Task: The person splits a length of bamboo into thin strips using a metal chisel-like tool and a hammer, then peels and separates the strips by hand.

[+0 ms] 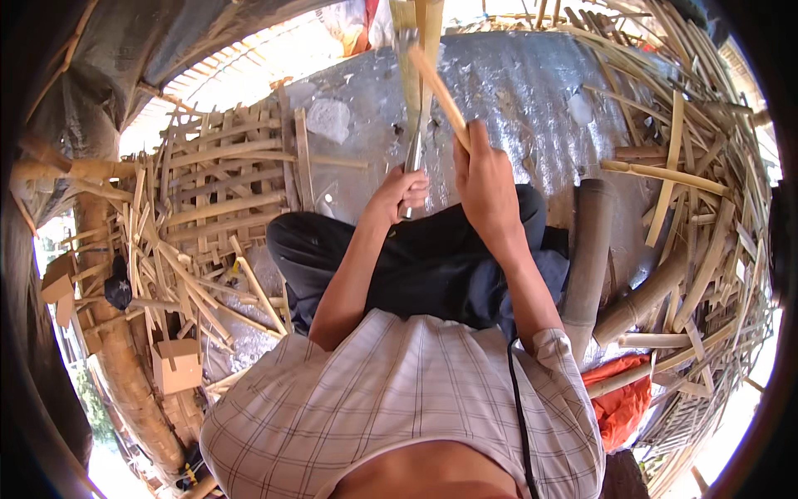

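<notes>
I sit with crossed legs, both hands out in front of me. My left hand [401, 193] is closed round the near end of a long, slim metal tool [414, 154], whose exact kind I cannot make out. Its far part lies along an upright piece of split bamboo [410, 83]. In my right hand [489, 179], higher and to the right, is a hammer [440, 93], gripped by its light wooden handle. The hammer's grey head is over the bamboo, near the top of the view; whether it touches anything cannot be told.
A grey sheet [515, 108] covers the ground ahead. On the left are a woven bamboo panel [224, 179] and a small cardboard box [176, 366]. A thick bamboo pole [590, 258] lies beside my right knee, with heaped bamboo strips [723, 249] and an orange cloth [622, 403] beyond.
</notes>
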### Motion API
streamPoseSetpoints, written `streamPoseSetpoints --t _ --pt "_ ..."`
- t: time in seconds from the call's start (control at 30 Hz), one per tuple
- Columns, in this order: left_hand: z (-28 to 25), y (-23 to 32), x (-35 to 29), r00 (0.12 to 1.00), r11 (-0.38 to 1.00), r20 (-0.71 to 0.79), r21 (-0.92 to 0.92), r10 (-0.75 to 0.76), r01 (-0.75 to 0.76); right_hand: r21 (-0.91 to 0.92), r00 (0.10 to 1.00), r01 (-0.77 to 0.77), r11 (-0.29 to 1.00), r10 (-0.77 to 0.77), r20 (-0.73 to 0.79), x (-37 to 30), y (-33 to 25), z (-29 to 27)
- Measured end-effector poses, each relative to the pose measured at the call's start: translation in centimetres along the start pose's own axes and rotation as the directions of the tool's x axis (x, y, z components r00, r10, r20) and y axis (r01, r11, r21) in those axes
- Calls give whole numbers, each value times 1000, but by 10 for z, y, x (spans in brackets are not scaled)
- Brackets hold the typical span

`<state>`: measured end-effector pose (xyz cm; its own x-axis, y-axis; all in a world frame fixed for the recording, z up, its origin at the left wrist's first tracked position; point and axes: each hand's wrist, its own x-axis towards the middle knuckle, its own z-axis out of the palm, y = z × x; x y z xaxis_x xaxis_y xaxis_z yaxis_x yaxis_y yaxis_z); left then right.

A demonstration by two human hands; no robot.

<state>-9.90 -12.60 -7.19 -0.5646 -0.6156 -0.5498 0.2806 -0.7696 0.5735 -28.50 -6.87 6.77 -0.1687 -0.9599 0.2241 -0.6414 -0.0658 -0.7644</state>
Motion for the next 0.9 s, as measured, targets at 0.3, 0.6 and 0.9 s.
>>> streamPoseSetpoints --t 0.3,0.6,0.9 --pt "-6 -13 -4 999 993 -43 114 -20 25 -232 993 79 969 -55 108 -36 96 72" --pt "-4 15 0 998 1000 60 13 -9 8 289 991 7 957 32 -131 -10 41 43" --pt "-17 15 4 994 998 -103 44 -36 41 59 997 -19 998 23 -69 8 28 23"
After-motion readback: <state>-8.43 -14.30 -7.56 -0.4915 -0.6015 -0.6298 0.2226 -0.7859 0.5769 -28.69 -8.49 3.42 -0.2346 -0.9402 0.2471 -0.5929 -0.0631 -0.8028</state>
